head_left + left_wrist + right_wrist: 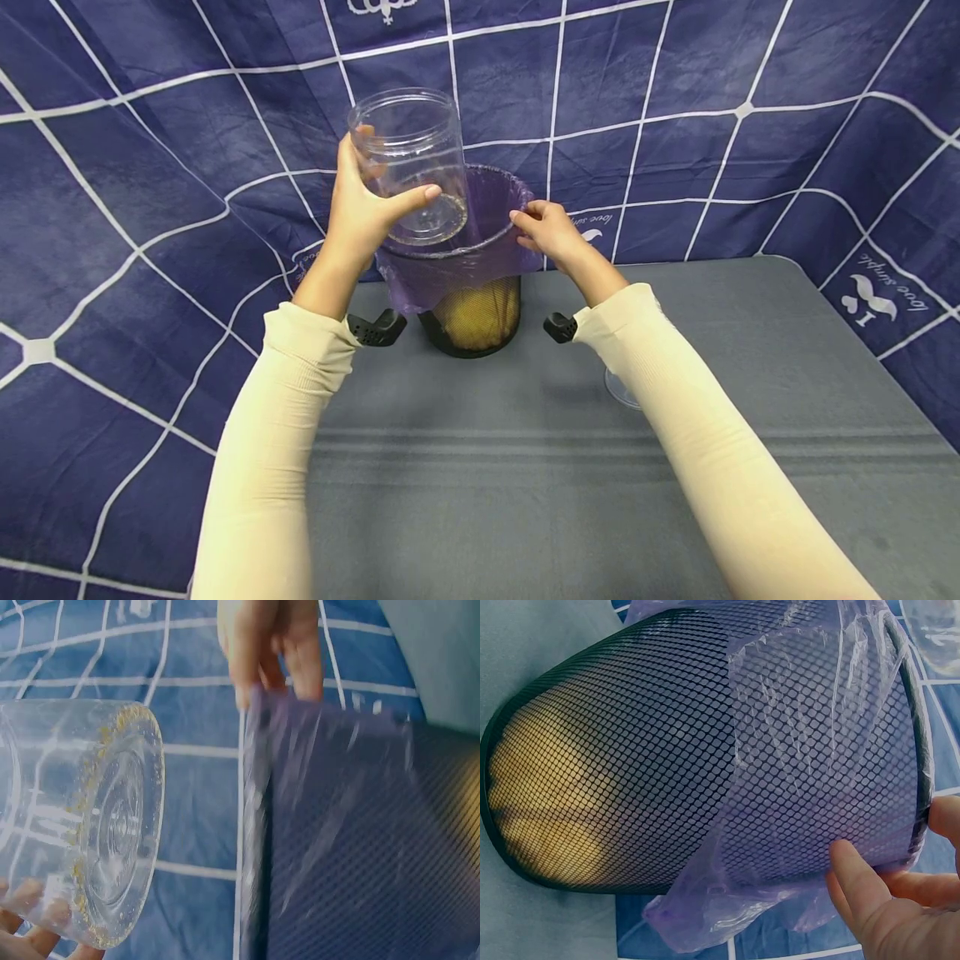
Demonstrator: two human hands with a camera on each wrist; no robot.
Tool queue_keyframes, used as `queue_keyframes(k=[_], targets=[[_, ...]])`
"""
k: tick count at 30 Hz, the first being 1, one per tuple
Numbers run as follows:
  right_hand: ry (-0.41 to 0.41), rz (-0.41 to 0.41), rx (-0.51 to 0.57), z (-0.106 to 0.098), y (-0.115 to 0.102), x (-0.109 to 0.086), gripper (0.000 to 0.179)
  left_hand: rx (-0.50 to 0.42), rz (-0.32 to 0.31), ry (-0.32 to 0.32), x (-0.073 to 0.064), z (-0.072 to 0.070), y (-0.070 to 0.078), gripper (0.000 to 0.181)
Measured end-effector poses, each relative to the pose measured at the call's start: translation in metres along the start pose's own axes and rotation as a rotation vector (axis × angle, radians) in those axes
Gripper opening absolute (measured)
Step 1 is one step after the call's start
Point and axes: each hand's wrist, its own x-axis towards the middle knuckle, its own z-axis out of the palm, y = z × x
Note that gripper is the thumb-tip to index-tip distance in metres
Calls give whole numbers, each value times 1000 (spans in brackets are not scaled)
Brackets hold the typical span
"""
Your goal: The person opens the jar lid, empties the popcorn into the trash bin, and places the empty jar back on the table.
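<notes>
My left hand [360, 200] grips a clear plastic jar [408, 171] by its side. The jar stands roughly upright above a black mesh waste bin [432, 329], its mouth uppermost. Yellowish crumbs cling around the jar's base [120, 817], seen close in the left wrist view. A thin purple bag [450, 279] lines the bin and folds down over its rim. With thumb and fingers, my right hand [555, 232] pinches the lined rim on the right side. Through the mesh [667, 750] in the right wrist view, something yellow shows at the bottom of the bin.
The bin stands on a grey-covered table [465, 467] near its back edge. A clear round lid-like disc [621, 390] lies partly hidden beneath the right forearm. Blue cloth [675, 150] with white lines hangs behind and on both sides.
</notes>
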Motion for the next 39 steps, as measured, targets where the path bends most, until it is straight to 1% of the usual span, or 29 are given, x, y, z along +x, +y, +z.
queue_keyframes(k=[3,7,9,11,14,16,19,24,29,31,34,37,39], targets=[[-2,8,9,-1,0,1,54,-85,26,-57,-15,5,6,87],[-6,10,5,-2,0,1,53,-114,77,-111,-33,12,8,86],[-7,8,-6,-2,1,1,52,-160,95,-132,-42,15,8,86],[-8,3,-12,-2,1,1,51,-172,110,-149,-49,17,7,87],[-3,-7,-11,-1,1,1,45,-191,113,-183,-61,21,7,90],[0,-12,-10,-1,1,1,42,-177,116,-204,-67,24,4,91],[2,-10,-12,-1,1,1,40,-173,121,-231,-76,28,-2,92],[9,-10,-42,-2,1,1,40,-131,135,-258,-88,35,-15,95],[28,-40,-138,-3,2,2,42,-107,163,-273,-98,44,-29,98],[31,-38,-163,-3,2,2,45,-107,166,-274,-102,47,-36,99],[21,-23,-114,-4,2,2,50,-114,148,-279,-109,51,-46,99],[6,-3,-28,-3,1,1,54,-112,120,-287,-116,53,-57,101],[2,1,-11,-2,1,1,54,-104,105,-291,-121,54,-63,101]])
